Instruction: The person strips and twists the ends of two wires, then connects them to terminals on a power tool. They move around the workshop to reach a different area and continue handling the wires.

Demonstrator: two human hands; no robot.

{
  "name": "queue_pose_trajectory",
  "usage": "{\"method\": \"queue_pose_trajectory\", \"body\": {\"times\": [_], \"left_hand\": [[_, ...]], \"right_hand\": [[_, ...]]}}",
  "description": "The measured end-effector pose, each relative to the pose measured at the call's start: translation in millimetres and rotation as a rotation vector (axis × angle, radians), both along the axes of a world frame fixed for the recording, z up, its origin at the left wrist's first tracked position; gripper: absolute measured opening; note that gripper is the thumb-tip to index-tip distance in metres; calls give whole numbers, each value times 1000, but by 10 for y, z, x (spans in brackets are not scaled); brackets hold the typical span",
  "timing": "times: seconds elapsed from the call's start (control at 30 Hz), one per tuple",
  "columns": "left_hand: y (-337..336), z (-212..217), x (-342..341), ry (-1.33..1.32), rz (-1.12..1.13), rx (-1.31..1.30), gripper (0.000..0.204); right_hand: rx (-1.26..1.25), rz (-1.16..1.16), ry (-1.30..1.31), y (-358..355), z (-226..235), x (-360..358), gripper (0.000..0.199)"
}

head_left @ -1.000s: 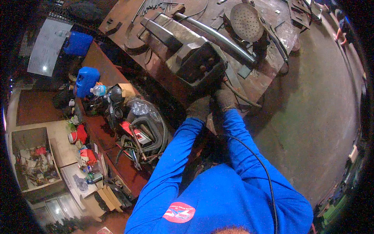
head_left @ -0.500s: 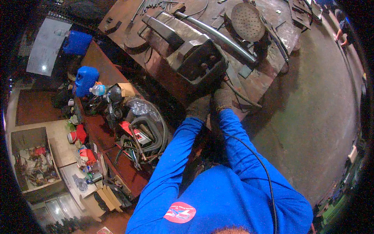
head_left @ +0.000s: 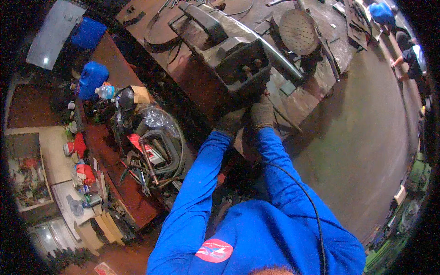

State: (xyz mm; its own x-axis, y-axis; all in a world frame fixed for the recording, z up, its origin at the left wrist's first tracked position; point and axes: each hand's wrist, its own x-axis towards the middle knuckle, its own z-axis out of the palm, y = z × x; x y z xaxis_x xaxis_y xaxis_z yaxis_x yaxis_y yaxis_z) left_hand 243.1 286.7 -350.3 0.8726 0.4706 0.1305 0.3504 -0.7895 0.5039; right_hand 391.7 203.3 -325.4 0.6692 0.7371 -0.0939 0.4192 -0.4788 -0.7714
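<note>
Both my hands wear dark, dirty gloves and are close together at the near edge of a metal worktable [head_left: 316, 98]. My left hand [head_left: 230, 122] lies in deep shadow beneath a dark box-shaped machine [head_left: 245, 68], its fingers hidden. My right hand [head_left: 262, 113] is beside it, just below the machine's near right corner. Its fingers point away and are mostly hidden, so what it holds does not show. A dark cable [head_left: 288, 120] lies by the right hand. Another thin black cable [head_left: 306, 193] runs along my right sleeve. The machine has stubby terminals on its near face and a raised handle frame.
A perforated round metal disc [head_left: 299, 32] and a shiny metal tube [head_left: 279, 57] lie on the worktable. To the left, a red-brown bench holds a large C-clamp [head_left: 158, 153], a water bottle [head_left: 105, 92] and a blue jug [head_left: 93, 80]. Another person [head_left: 408, 59] is at the far right.
The view has shifted slightly, moving the left bench items leftward. My hands remain low by the machine, the left slightly farther from the right. More of the person at the far right shows.
</note>
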Motion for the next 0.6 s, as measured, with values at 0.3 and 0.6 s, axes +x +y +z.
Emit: {"method": "queue_pose_trajectory", "body": {"times": [0.3, 0.6], "left_hand": [[90, 107, 180, 7, 43, -21, 47], [115, 135, 171, -19, 72, -9, 47]], "right_hand": [[-23, 137, -183, -30, 240, 57, 34], [-137, 31, -102, 198, 1, 139, 33]]}}
